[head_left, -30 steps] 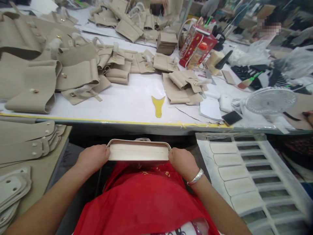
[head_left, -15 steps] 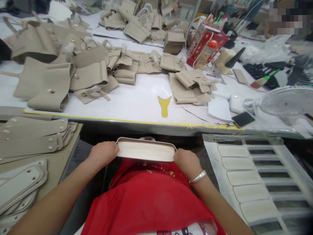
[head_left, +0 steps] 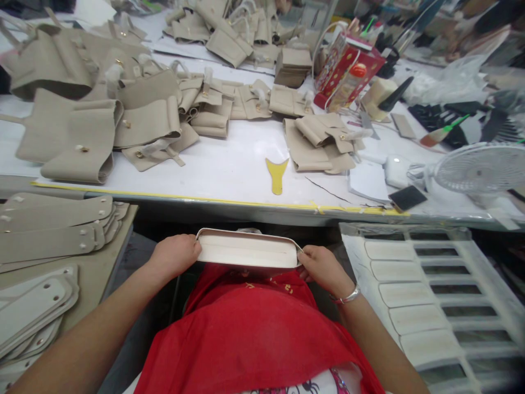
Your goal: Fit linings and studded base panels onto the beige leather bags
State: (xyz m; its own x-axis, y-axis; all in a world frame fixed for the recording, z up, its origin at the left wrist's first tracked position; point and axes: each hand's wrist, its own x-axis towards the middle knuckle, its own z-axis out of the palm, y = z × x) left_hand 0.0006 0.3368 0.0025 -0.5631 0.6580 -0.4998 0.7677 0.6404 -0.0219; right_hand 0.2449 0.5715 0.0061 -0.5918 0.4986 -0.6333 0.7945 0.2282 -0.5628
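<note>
Over my lap I hold a cream, long and narrow bag piece point(head_left: 248, 251) with rounded corners and a thin raised rim. My left hand point(head_left: 178, 253) is closed on its left end, with thumb and fingers pinching the rim. At the right end, my right hand point(head_left: 324, 268) grips the corner between thumb and fingers, a silver bracelet on that wrist. The underside of the piece is hidden. A yellow, fork-topped flat tool point(head_left: 276, 176) lies on the white table point(head_left: 233, 175) beyond my hands.
Beige bag parts point(head_left: 150, 120) are heaped across the table. Stacked straps point(head_left: 53, 227) lie on a board to my left. A slatted rack point(head_left: 414, 295) with cream pieces stands to my right. A white fan point(head_left: 479, 169), a red box point(head_left: 346, 65) and a brush point(head_left: 445, 131) are on the table's right.
My right hand has shifted slightly outward and its wrist has turned, still at the right end of the piece. My left hand holds nearly the same place.
</note>
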